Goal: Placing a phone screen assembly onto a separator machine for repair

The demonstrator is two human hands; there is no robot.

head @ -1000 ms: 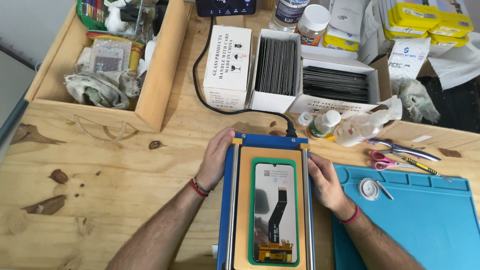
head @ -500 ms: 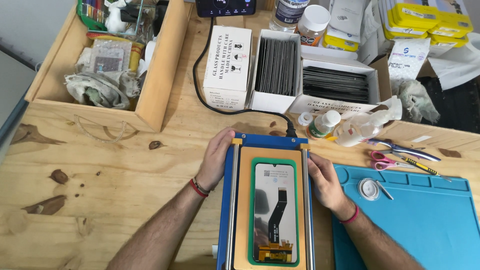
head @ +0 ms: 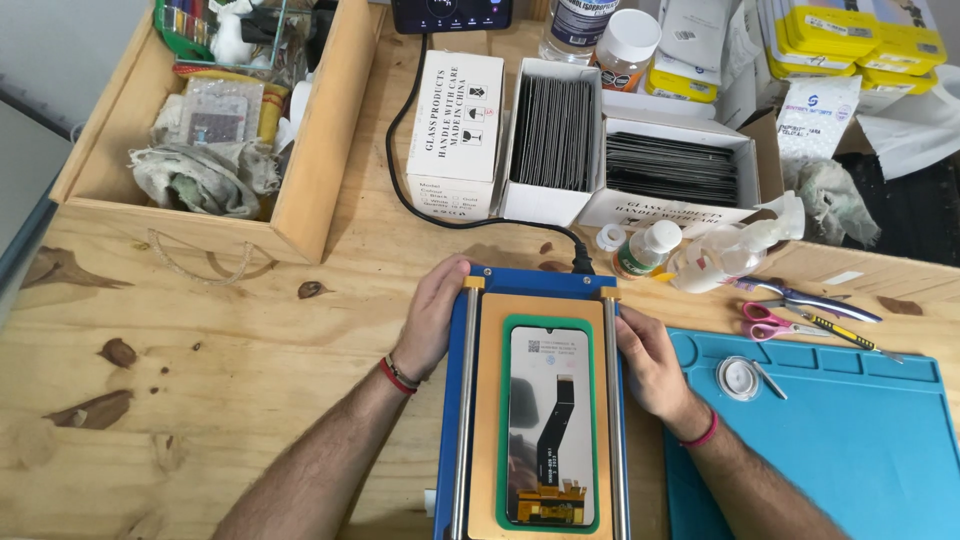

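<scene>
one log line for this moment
left hand: on blue plate left edge | right hand: on right edge | phone screen: face down in green frame

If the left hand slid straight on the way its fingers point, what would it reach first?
The left hand points up the bench and slightly right along the blue plate. Just ahead lies the black cable, then the white carton. The cable probably comes first.

Blue fixture btm edge-cut
</scene>
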